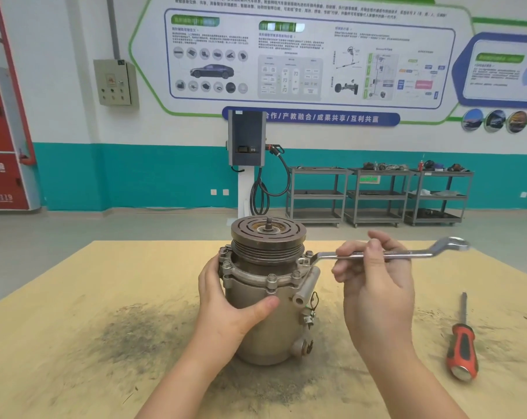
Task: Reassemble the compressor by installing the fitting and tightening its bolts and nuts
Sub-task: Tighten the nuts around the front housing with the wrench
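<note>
An automotive training workshop: wall posters point(310, 55), charging station point(246, 140), parts trolleys point(377, 195).

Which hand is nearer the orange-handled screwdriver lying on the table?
Right. The right hand holds the wrench just left of the screwdriver; the left hand grips the compressor body, farther left.

bare table point(74, 297) left, screwdriver point(462, 340) lying right of compressor point(268, 297)
</note>
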### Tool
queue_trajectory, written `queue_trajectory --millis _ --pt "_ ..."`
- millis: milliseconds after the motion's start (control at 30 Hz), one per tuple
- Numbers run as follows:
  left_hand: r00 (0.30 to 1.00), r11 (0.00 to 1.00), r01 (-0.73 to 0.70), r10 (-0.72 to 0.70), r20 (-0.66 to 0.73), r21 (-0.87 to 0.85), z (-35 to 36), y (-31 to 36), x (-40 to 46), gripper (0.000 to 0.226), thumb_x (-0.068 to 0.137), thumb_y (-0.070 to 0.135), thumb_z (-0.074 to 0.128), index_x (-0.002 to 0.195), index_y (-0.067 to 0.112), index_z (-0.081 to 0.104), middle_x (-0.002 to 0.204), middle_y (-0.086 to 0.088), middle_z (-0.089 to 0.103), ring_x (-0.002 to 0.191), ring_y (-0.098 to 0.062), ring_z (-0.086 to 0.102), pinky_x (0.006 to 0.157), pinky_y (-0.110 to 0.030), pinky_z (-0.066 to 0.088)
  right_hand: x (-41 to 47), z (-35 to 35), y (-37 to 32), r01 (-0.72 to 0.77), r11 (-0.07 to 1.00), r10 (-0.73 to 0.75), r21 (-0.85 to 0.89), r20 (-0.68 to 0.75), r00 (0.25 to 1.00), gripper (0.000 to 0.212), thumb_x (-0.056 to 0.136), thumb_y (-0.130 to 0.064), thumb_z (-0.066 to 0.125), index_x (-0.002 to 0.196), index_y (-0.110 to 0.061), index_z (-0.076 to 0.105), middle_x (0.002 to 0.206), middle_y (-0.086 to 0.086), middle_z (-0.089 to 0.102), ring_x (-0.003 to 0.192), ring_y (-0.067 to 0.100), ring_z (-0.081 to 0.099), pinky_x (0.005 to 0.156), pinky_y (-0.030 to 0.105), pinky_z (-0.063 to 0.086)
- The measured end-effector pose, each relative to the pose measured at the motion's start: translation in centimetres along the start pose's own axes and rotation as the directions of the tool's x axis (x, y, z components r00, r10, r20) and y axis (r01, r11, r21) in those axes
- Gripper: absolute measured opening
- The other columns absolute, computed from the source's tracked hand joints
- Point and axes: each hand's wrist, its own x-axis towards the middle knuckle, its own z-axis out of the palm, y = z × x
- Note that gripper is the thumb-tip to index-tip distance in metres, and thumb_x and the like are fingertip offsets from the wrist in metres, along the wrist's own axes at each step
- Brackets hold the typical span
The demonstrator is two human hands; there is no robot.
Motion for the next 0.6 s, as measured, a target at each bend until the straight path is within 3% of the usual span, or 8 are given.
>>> queue_trajectory --millis 100,233,333,400,533,600 --pt "1.000 1.000 -0.011 0.011 -0.001 -0.013 0.1 -0.1 0.0 0.111 0.041 0.065 0.078 0.135 0.052 0.020 0.128 0.041 0.025 0.133 -0.005 0.035 0.114 -0.040 0.036 0.8 -0.3 0.4 -0.209 0.969 0.212 0.133 -0.010 0.977 0.015 0.104 -0.006 0.032 0.101 -0.012 0.045 0.063 0.004 0.063 0.048 0.013 0.053 0.049 0.020 0.044" --pt "0.999 0.999 -0.033 0.033 0.010 0.007 0.2 0.0 -0.1 0.116 0.041 0.066 0.078 0.139 0.049 0.018 0.133 0.035 0.025 0.128 0.006 0.030 0.111 -0.029 0.032 1.9 -0.8 0.6 -0.412 0.877 0.414 0.248 0.048 0.909 0.013 0.103 -0.004 0.034 0.099 -0.007 0.046 0.061 0.006 0.061 0.046 0.014 0.053 0.046 0.021 0.047" --pt "0.999 0.999 -0.031 0.031 0.019 0.011 0.2 0.1 -0.2 0.122 0.041 0.067 0.083 0.143 0.045 0.019 0.137 0.033 0.022 0.130 0.005 0.030 0.112 -0.030 0.032 2.3 -1.1 1.0 -0.486 0.830 0.486 0.274 0.073 0.871 0.013 0.102 -0.004 0.035 0.097 -0.007 0.047 0.062 0.005 0.060 0.048 0.013 0.053 0.047 0.021 0.048" --pt "0.999 1.000 -0.025 0.025 0.020 -0.001 0.2 0.1 -0.1 0.122 0.042 0.069 0.085 0.142 0.045 0.019 0.137 0.033 0.022 0.132 0.001 0.030 0.114 -0.035 0.033 2.0 -1.1 1.4 -0.414 0.879 0.414 0.237 0.051 0.909 0.014 0.103 -0.007 0.035 0.095 -0.008 0.046 0.063 0.004 0.061 0.049 0.014 0.053 0.048 0.021 0.048" --pt "0.999 0.999 -0.046 0.046 0.008 -0.003 0.2 0.0 -0.1 0.111 0.049 0.058 0.082 0.137 0.050 0.017 0.136 0.033 0.022 0.130 0.004 0.028 0.115 -0.036 0.030 0.5 -0.7 2.0 -0.069 0.996 0.067 0.059 0.037 0.997 0.013 0.103 -0.016 0.034 0.094 -0.013 0.042 0.067 0.003 0.063 0.052 0.017 0.056 0.053 0.023 0.047" --pt "0.999 0.999 -0.045 0.045 0.008 -0.005 0.2 -0.2 -0.1 0.111 0.048 0.059 0.081 0.138 0.050 0.017 0.134 0.035 0.021 0.130 0.002 0.029 0.114 -0.034 0.031 0.3 -0.6 2.2 -0.027 0.999 0.026 0.042 0.014 1.000 0.013 0.103 -0.017 0.034 0.094 -0.013 0.042 0.067 0.003 0.063 0.052 0.017 0.056 0.054 0.023 0.047"
